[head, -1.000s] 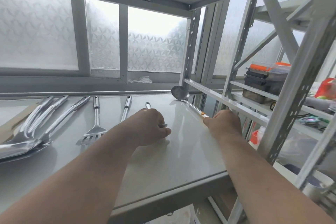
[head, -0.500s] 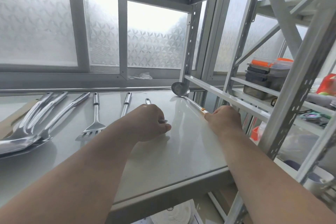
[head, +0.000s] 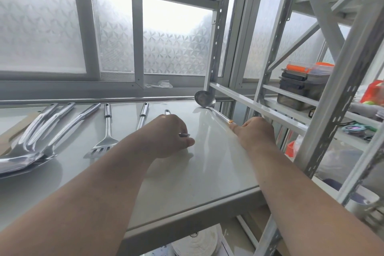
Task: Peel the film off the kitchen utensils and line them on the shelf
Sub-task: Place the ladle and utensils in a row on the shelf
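Left hand [head: 166, 137] still gripping a utensil [head: 184, 135] on the shelf [head: 207, 172], right hand [head: 256, 131] still holding the ladle [head: 207, 101] handle, positions unchanged

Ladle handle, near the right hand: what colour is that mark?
Orange, a small mark on the silver ladle handle, just ahead of the right hand. Head view, the only one.

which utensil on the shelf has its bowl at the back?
The ladle at the right edge, its handle under the right hand. The slotted turner and the others lie handle-back, heads toward the front.
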`<state>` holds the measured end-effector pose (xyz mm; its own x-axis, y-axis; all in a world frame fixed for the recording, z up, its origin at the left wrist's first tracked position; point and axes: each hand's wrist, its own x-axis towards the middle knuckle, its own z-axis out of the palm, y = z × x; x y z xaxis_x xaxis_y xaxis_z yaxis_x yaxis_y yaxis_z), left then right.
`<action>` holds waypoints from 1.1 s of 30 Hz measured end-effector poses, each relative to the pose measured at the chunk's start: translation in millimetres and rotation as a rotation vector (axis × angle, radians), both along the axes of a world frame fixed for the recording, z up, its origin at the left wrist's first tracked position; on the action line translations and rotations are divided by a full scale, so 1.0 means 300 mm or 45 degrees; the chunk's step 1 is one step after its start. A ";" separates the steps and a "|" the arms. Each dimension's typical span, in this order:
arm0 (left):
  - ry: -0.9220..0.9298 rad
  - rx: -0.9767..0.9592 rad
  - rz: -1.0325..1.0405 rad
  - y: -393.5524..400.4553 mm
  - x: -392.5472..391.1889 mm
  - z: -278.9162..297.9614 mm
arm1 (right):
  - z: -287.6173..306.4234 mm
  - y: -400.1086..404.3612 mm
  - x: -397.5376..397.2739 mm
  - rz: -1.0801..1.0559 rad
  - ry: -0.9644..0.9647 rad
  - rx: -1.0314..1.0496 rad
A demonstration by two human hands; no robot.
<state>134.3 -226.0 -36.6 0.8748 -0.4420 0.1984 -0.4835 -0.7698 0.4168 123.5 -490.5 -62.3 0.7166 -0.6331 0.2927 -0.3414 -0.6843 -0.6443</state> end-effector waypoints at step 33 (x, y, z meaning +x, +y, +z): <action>0.693 -1.895 -0.167 0.008 -0.010 0.090 | 0.025 0.100 -0.005 0.416 -0.631 -0.738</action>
